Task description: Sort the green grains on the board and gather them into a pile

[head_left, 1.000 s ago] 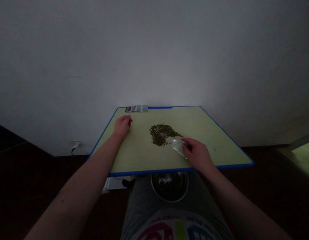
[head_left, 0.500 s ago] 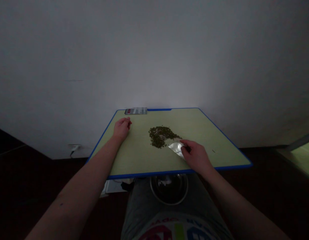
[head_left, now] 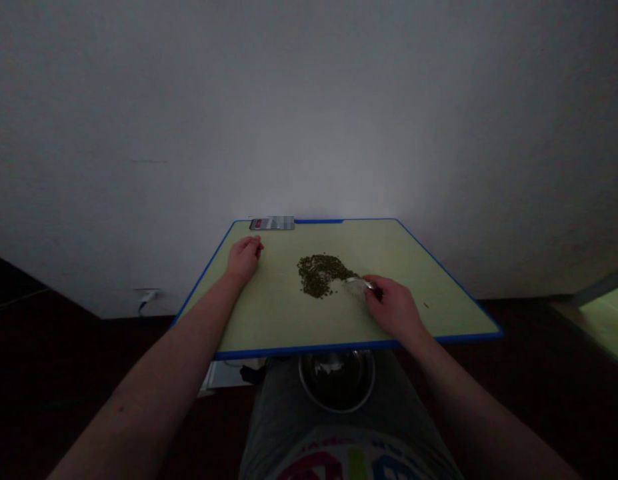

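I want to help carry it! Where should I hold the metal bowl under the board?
Hold the near rim of the metal bowl, coming from the person's side: it shows bare and round, while the far edge sits hidden behind the board.

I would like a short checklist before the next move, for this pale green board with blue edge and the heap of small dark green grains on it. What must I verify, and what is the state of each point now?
1. Right hand grips the shiny clear sheet: ok.
2. Sheet sits at the heap of dark green grains: ok; whether it touches them: cannot tell.
3. Left hand rests on the pale green board, holding nothing visible: ok.
4. All grains are together in the heap: not ok, a stray speck lies to the right.
5. Round steel bowl sits below the board's near edge: ok; its contents: cannot tell.
6. Dark phone lies clear of the grains, at the far edge: ok.
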Demonstrator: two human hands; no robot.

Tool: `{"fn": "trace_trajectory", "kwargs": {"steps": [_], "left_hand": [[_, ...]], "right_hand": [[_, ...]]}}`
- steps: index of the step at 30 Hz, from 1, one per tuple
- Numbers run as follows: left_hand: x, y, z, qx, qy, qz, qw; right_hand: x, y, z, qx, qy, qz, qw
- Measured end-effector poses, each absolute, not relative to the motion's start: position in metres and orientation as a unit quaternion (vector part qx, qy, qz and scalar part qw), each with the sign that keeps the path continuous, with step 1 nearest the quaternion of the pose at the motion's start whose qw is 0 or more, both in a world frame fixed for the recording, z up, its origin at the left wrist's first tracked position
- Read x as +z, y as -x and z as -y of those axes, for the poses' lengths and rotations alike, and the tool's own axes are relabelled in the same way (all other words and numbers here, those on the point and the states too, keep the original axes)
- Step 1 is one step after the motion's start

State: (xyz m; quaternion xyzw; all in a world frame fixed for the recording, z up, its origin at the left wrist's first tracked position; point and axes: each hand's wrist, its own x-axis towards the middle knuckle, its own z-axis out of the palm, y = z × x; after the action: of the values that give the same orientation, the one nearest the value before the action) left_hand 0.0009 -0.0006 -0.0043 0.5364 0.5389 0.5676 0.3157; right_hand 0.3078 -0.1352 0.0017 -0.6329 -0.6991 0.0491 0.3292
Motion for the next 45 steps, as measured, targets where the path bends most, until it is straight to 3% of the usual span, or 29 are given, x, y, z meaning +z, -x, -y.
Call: {"fn": "trace_trajectory", "kwargs": {"steps": [25,45], "left_hand": [[-0.009,0.003,-0.003,0.568,-0.54,-0.541,0.306],[-0.005,0.003,-0.001,0.567,-0.536,-0.543,0.311]], "right_hand": [[-0.001,-0.298,0.133,0.108,0.571,0.749,0.317],[0.001,-0.295,0.131,0.071,0.595,0.732,0.324]]}}
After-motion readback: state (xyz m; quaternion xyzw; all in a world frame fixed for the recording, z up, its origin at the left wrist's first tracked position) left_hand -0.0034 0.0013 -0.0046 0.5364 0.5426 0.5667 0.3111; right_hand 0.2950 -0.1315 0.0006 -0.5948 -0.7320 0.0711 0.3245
